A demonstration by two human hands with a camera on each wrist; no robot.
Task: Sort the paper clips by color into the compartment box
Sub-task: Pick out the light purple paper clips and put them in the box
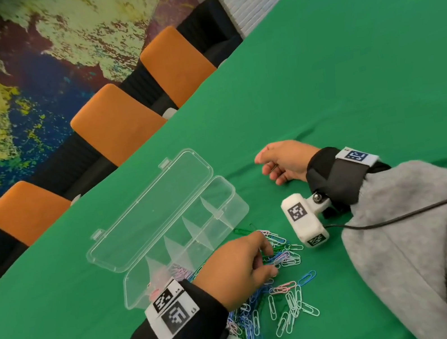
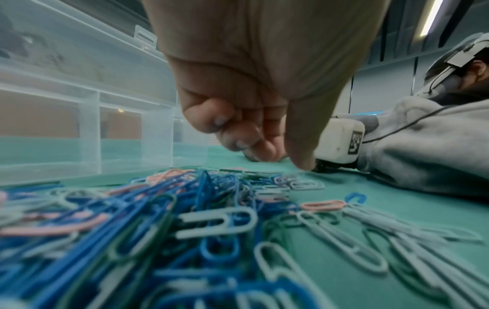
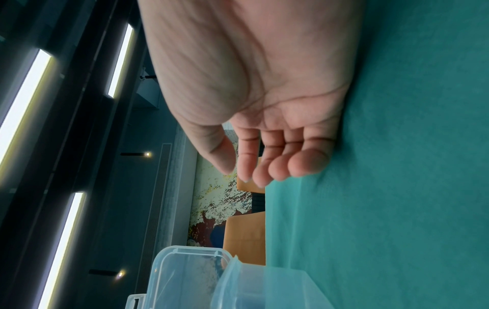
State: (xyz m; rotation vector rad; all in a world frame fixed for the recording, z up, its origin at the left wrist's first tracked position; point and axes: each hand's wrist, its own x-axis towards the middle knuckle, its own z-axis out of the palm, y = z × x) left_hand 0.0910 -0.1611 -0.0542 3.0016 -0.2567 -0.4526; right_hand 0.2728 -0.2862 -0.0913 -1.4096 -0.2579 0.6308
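A clear compartment box (image 1: 222, 199) lies open on the green cloth, its lid (image 1: 149, 211) tipped back. Some pink clips (image 1: 158, 279) show in the compartment nearest my left wrist. A loose pile of blue, white, pink and green paper clips (image 1: 289, 296) (image 2: 185, 219) spreads in front of the box. My left hand (image 1: 270, 260) (image 2: 285, 161) hovers over the pile with curled fingers, the thumb tip down among the clips. Whether it pinches one is hidden. My right hand (image 1: 265, 168) (image 3: 235, 173) rests on its side on the cloth right of the box, fingers loosely curled, holding nothing.
Orange chairs (image 1: 116, 122) line the table's far edge (image 1: 152, 139). The right wrist camera (image 1: 305, 220) and its black cable (image 1: 401, 216) sit just right of the clip pile. Green cloth (image 1: 348, 74) stretches beyond the right hand.
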